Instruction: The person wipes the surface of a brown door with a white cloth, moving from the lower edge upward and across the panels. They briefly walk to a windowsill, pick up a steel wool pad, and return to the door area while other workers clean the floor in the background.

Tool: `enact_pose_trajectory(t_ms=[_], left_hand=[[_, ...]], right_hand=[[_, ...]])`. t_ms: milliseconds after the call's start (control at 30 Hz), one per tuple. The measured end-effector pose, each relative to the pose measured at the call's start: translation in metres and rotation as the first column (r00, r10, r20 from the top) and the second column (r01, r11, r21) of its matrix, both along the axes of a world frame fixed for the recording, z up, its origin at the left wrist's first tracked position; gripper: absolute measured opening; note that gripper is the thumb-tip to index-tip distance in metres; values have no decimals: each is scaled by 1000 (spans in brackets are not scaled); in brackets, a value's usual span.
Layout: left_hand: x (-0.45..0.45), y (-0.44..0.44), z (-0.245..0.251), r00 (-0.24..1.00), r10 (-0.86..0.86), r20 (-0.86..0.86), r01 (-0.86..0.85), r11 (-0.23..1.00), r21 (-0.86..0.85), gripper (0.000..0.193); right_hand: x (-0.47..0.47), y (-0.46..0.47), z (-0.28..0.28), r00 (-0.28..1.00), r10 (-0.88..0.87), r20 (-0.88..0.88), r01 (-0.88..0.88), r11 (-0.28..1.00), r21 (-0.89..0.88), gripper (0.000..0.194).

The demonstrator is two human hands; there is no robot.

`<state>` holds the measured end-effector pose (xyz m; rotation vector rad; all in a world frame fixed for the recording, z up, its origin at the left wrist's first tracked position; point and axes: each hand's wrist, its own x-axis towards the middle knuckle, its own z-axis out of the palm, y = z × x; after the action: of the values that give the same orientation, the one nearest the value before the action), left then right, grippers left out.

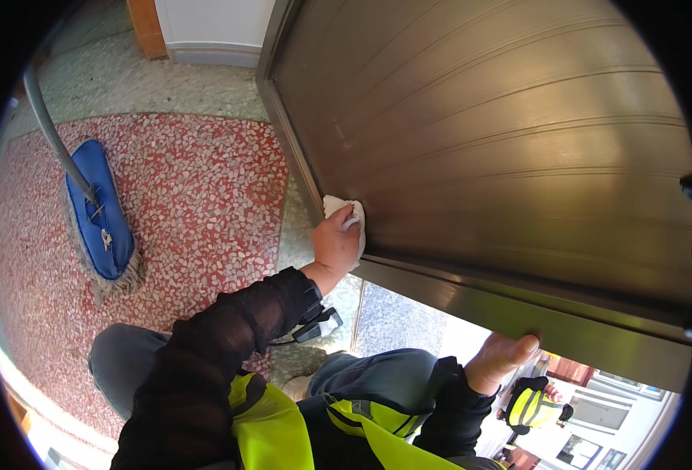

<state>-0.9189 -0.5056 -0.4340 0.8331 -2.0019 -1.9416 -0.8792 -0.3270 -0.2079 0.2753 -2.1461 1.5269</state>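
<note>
My left hand (337,238) presses a folded white cloth (341,205) into the lower left corner of a brown metal door panel (475,147), where the recessed panel meets its raised frame. My right hand (502,355) grips the door's outer edge (499,311) further right; its thumb shows, and its other fingers are hidden at the edge. Both arms wear black sleeves, with black straps at the wrists. A small black device (318,325) with a cable shows just below my left wrist.
A blue dust mop (102,217) with a grey handle rests on red terrazzo floor (205,194) at left. A white wall (214,23) stands beyond the door. My knees are below the door. Another person in a yellow safety vest (531,406) is in the background at lower right.
</note>
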Motion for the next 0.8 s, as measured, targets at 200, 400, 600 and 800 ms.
enact_pose_trajectory(t_ms=[200, 400, 600, 800], left_hand=[[-25, -12, -52, 981, 100, 165, -96, 995, -35, 34], [-35, -18, -59, 954, -24, 298, 59, 992, -109, 31], [-19, -22, -5, 1000, -16, 27, 19, 994, -109, 29], [-12, -34, 63, 978, -102, -180, 72, 983, -170, 33]], right_hand=[[1, -1, -3, 1000, 8, -2, -8, 1000, -17, 71], [0, 2, -7, 999, 52, 10, -51, 998, -39, 70], [-4, 7, -14, 999, 32, -37, -32, 999, 2, 71], [-2, -1, -5, 1000, -1, -14, 2, 999, 54, 68]])
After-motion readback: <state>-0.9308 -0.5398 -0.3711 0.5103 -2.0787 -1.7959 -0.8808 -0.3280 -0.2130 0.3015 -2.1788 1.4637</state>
